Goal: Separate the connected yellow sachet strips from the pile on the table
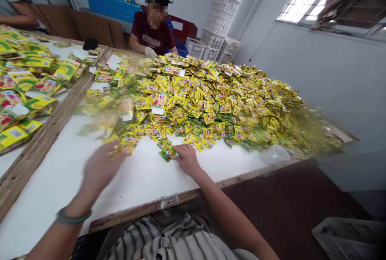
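Note:
My right hand [187,160] is over the white tabletop, its thumb and fingertips pinched at the edge of a small green sachet [167,152]. Another small sachet [163,143] touches that one from behind. To the left, my left hand [104,167] is smeared by motion, with yellow sachets [128,144] right at its fingertips. Whether it grips any of them is unclear. Beyond both hands rises a large heap of yellow and green sachets [205,99]. A small yellow box [159,102] with a white flap lies on the heap's front slope.
A wooden divider [45,143] separates off yellow boxes [42,103] at left. A clear plastic cup [275,154] lies near the front wooden edge [235,180]. Across the table sits a person [153,31] wearing a glove. A crate [350,236] stands on the floor at right.

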`<action>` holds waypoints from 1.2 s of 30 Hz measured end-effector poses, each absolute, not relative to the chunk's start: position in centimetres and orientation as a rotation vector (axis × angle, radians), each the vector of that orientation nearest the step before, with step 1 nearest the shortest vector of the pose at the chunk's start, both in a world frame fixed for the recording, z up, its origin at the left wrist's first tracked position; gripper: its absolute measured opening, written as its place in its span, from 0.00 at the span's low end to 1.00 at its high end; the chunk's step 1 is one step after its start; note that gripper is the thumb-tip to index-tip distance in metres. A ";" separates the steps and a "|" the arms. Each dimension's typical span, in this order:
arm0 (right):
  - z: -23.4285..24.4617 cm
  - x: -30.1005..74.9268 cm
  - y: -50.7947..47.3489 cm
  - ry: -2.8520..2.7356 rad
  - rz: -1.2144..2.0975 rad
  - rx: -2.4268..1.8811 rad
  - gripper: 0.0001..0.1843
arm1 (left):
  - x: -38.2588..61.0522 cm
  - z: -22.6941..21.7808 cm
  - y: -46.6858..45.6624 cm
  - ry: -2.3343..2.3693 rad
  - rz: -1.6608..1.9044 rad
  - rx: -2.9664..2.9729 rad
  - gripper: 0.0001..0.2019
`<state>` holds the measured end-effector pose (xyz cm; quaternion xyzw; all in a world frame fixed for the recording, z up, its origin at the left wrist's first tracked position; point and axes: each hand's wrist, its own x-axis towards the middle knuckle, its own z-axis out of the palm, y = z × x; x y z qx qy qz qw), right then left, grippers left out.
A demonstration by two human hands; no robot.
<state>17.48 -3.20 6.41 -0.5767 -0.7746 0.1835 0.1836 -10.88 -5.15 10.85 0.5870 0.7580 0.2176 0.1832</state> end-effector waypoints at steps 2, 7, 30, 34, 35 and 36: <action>6.3 16.8 -4.4 -2.211 0.591 -1.426 0.21 | -6.9 10.1 -4.9 1.967 0.481 1.843 0.23; 6.7 19.1 -3.6 -1.924 0.539 -1.477 0.14 | -2.2 9.3 -5.6 1.761 0.235 2.159 0.23; 9.1 17.5 -5.3 -1.254 1.326 -1.375 0.22 | 0.9 8.8 -4.7 1.354 0.869 1.048 0.15; 9.6 15.7 -5.3 -1.423 1.224 -1.474 0.20 | -0.2 10.1 -6.3 1.034 0.947 0.823 0.19; 9.6 15.5 -5.2 -1.465 1.201 -1.477 0.21 | -0.5 10.3 -6.6 1.035 0.947 0.823 0.18; 9.6 15.3 -5.2 -1.507 1.176 -1.475 0.21 | -0.8 10.4 -6.7 1.052 0.960 0.830 0.18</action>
